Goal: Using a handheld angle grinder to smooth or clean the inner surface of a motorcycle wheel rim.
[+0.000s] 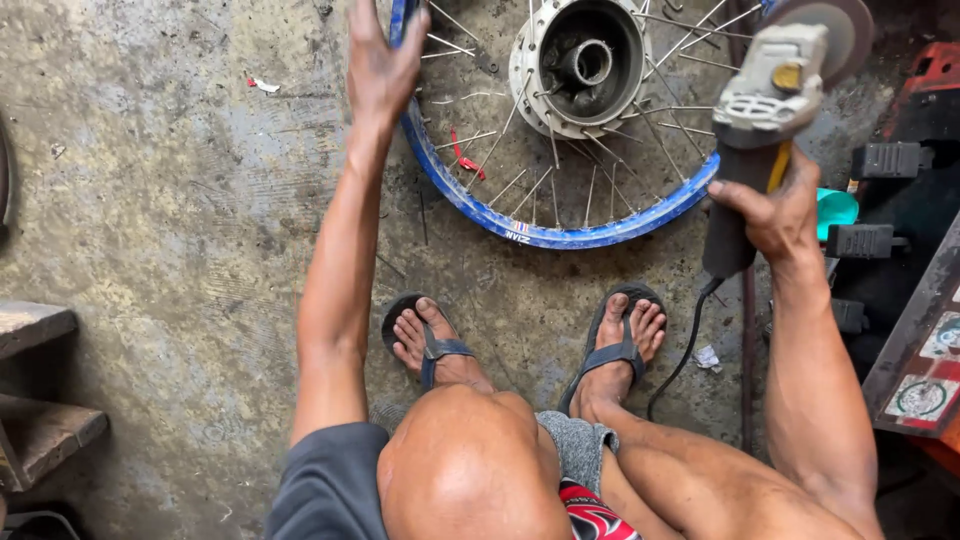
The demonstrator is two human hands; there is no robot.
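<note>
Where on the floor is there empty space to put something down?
Bare concrete floor lies left of the blue wheel rim, between it and the wooden steps. It's crowded on the right, where the right hand holds the angle grinder beside dark machine parts.

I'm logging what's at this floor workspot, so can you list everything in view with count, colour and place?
wheel rim: one, blue, spoked, flat on the floor ahead of the feet
hub: one, silver-grey, at the rim's centre
angle grinder: one, grey head, black handle, held above the rim's right side
power cord: one, black, hanging from the grinder's handle
red scrap: one, on the floor inside the rim
concrete floor: grey, stained
sandals: two, dark, on the feet
left hand: one, on the rim's left edge
right hand: one, gripping the grinder's handle
</note>
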